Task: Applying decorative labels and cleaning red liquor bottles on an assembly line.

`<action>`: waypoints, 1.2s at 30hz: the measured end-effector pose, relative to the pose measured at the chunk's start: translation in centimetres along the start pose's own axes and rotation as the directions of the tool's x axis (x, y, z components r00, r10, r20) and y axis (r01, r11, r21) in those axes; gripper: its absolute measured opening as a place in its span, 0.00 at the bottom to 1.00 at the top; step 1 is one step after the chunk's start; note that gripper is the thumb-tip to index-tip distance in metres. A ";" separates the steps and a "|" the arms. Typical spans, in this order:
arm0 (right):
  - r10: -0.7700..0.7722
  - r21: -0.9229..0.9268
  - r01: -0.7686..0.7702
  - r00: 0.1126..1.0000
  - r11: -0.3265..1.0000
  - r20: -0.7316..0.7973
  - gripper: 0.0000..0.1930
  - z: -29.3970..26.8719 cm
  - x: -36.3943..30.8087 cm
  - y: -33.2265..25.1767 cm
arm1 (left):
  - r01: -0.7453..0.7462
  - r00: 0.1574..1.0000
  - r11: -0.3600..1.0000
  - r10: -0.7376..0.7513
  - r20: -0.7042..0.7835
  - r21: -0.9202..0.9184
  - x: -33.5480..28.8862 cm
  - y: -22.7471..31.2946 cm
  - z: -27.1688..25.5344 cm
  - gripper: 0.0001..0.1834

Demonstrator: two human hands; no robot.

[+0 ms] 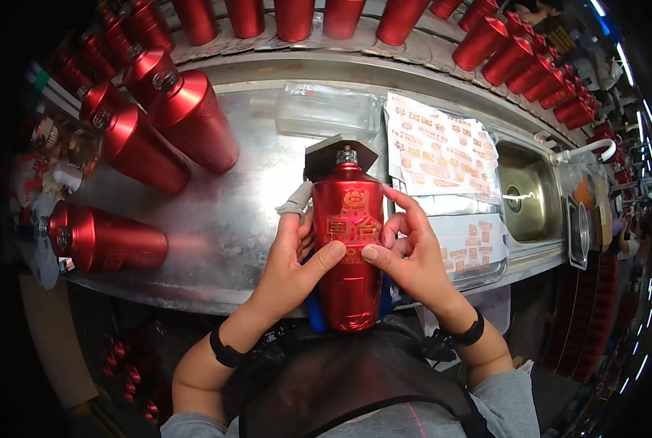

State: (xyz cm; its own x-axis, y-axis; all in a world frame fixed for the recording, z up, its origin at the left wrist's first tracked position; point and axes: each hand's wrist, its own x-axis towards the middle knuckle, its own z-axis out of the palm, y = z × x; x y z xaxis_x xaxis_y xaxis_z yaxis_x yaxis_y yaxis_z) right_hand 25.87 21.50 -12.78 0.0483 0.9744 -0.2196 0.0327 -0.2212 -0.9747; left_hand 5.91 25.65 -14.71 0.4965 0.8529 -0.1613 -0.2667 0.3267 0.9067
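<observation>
A glossy red bottle (347,285) with gold lettering and an emblem on its front lies in front of me, its clear-topped neck pointing away. My left hand (294,252) grips its left side, thumb on the front below the lettering, with a grey cover on one finger. My right hand (412,252) closes round the right side, its thumb also pressing the front. Behind the neck is a dark angular rest (364,152), and blue padding (316,306) shows beneath the bottle. To the right lie a sheet of gold-and-red decals (443,150) and a second decal sheet (454,247).
Several red bottles (198,128) stand on the metal worktop (224,285) at left. A clear glass bottle (330,113) lies behind the rest. A sink (530,193) with a white faucet (592,150) is at right. More red bottles (294,18) line the conveyor (428,55) at the back.
</observation>
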 end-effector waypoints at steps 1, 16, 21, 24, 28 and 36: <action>0.003 0.000 -0.003 1.000 1.000 0.001 0.43 -0.2 0.1 -0.1 | 0.002 1.000 1.000 -0.002 -0.001 -0.002 -0.1 0.0 -0.1 0.45; -0.045 0.022 0.048 0.992 0.999 -0.120 0.29 0.3 2.7 -1.5 | 0.039 0.999 0.999 -0.039 0.003 -0.014 0.0 0.2 -0.1 0.44; -0.046 -0.137 0.029 0.992 0.990 -0.121 0.30 0.9 4.2 -1.6 | 0.004 1.000 1.000 -0.004 -0.021 -0.027 0.1 0.0 0.3 0.45; -0.048 -0.162 0.025 0.988 0.986 -0.144 0.29 1.1 4.5 -1.6 | 0.017 0.999 0.999 -0.018 -0.027 -0.039 0.2 -0.1 0.2 0.47; -0.046 -0.223 0.010 0.986 0.975 -0.159 0.26 1.3 4.9 -1.8 | 0.021 0.999 0.999 -0.022 -0.028 -0.038 0.2 -0.3 0.1 0.48; -0.069 -0.009 0.068 0.994 0.998 -0.081 0.30 1.0 3.6 -1.2 | 0.003 1.000 1.000 -0.003 0.004 0.005 0.1 -0.1 0.1 0.47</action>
State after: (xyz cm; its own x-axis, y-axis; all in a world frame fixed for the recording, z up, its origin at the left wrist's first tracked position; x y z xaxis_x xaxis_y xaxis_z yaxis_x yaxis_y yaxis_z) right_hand 25.05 25.29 -12.39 0.1264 0.9809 -0.1478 0.0453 -0.1546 -0.9869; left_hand 6.02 25.63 -14.81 0.5006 0.8502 -0.1628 -0.2607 0.3274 0.9082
